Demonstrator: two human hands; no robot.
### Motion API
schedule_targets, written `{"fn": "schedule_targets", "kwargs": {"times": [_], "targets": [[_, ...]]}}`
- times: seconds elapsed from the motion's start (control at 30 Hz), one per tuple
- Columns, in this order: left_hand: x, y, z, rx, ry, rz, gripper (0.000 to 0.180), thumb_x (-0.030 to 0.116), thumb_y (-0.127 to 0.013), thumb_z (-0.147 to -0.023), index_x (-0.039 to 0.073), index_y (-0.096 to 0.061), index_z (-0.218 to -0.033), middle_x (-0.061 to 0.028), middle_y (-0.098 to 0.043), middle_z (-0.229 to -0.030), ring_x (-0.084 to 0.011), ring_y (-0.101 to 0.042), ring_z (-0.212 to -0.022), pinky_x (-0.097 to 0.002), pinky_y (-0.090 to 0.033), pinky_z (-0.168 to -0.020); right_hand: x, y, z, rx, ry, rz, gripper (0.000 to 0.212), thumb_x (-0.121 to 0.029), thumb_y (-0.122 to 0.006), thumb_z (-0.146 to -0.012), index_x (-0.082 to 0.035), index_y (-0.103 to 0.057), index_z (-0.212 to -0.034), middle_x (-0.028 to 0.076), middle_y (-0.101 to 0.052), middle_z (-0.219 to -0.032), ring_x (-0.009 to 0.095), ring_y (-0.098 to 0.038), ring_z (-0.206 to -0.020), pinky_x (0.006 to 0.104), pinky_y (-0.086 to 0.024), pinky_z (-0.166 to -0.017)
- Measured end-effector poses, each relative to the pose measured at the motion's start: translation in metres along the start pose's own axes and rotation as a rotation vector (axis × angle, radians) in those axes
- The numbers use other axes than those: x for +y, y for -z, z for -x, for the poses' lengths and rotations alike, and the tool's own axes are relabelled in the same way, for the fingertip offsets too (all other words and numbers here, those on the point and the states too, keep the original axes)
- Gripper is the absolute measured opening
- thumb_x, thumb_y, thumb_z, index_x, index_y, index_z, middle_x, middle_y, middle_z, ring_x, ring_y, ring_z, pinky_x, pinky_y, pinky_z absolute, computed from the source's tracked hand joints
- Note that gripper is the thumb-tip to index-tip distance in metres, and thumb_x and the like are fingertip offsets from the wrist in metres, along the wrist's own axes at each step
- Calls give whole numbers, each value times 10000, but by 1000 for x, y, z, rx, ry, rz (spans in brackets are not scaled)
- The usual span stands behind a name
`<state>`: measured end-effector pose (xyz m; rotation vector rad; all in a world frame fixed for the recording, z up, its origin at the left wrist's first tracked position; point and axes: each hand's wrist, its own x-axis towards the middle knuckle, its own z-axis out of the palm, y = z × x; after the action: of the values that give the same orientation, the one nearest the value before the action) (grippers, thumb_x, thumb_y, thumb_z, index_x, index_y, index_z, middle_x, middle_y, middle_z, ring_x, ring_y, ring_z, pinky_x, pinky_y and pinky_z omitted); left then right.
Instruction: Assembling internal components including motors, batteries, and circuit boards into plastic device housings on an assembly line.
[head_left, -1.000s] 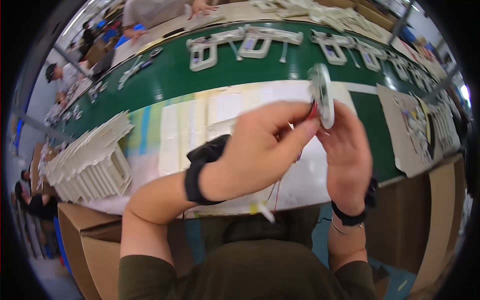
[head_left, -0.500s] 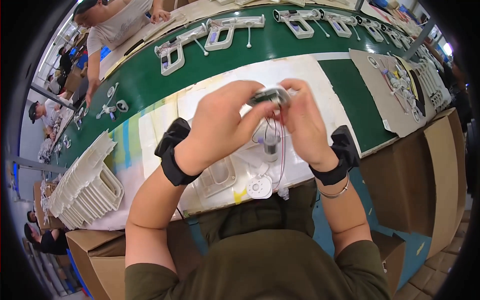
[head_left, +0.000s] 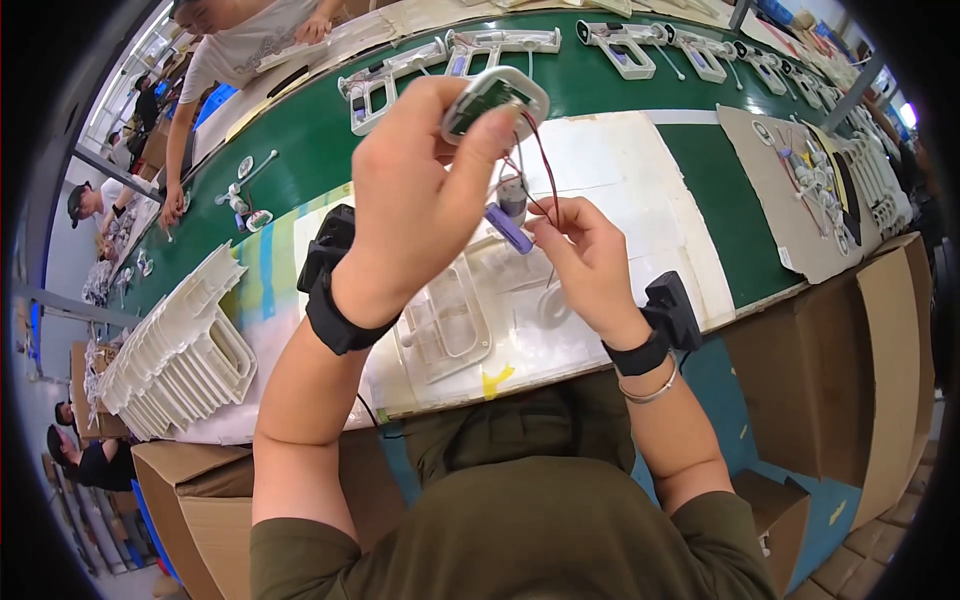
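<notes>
**White case (head_left: 532, 90) held up in the left hand (head_left: 415, 190), wires (head_left: 549, 168) pinched in the right hand (head_left: 590, 265)**

In the head view, the white case is held tilted above the table (head_left: 330, 135), with its green circuit board (head_left: 484, 104) exposed. It is clasped between the thumb and the other fingers of the left hand, the thumb being laid over the case's lower edge. The wires, dark red among them, are strung from the board down to the right hand, where they are pinched between thumb and forefinger. Just beside these fingertips a purple cell (head_left: 509, 229) is seen at a slant; whether it is gripped as well cannot be told. A silvery cylinder (head_left: 511, 196) is seen directly behind the cell.

Below the hands, a white frame (head_left: 470, 310) is laid on a white sheet (head_left: 640, 170), partly hidden by the left hand. A stack of white frames (head_left: 185, 350) is set to the left. Along the far side, white assembled units (head_left: 625, 60) are lined up on the green surface. At the far left, small parts are touched by a co-worker's hand (head_left: 172, 203).
</notes>
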<state>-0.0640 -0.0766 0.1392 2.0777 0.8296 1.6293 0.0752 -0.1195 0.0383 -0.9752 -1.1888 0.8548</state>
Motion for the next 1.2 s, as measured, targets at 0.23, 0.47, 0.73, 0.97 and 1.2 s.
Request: {"fn": "schedule_targets", "kwargs": {"times": [0.23,0.47,0.73,0.97,1.2], "targets": [[9,25,-5,-70,272,303,247,163,-559,-930,-65,-512,-1012,-109,-637,-872,-155,-666,-752,-244,-555,-633,-60,36,-13,-600,-357,-373,145,-99,-574,-899,13,-575,-990,44,-608,-803,49,-497,-559,187,-389,-497],[21,34,-9,-156,501,557,273,236,-524,-950,-29,-506,-1011,-94,-616,-910,-176,-673,-772,-265,-562,-666,-60,17,-17,-269,-37,-84,228,-74,-626,-853,27,-611,-1056,71,-636,-990,51,-529,-619,192,-403,-544],[20,40,-5,-168,582,508,276,247,-509,-955,-16,-488,-1034,-95,-603,-916,-189,-678,-733,-257,-554,-619,-56,3,-21,-370,58,335,370,-220,-696,-759,1,-601,-1040,151,-631,-891,221,-599,-745,318,-458,-669],[11,51,13,-63,584,430,285,269,-508,-955,-6,-485,-1029,-90,-598,-885,-187,-673,-682,-247,-537,-570,-77,27,-31,-670,39,342,317,-211,-657,-830,-8,-561,-1054,78,-568,-808,138,-516,-696,265,-441,-675],[22,77,27,-51,613,634,267,259,-512,-949,20,-497,-1067,-80,-603,-891,-225,-667,-628,-284,-552,-570,-125,34,-73,-912,21,309,365,-223,-695,-746,26,-582,-988,39,-579,-893,122,-528,-799,254,-432,-745]]}}
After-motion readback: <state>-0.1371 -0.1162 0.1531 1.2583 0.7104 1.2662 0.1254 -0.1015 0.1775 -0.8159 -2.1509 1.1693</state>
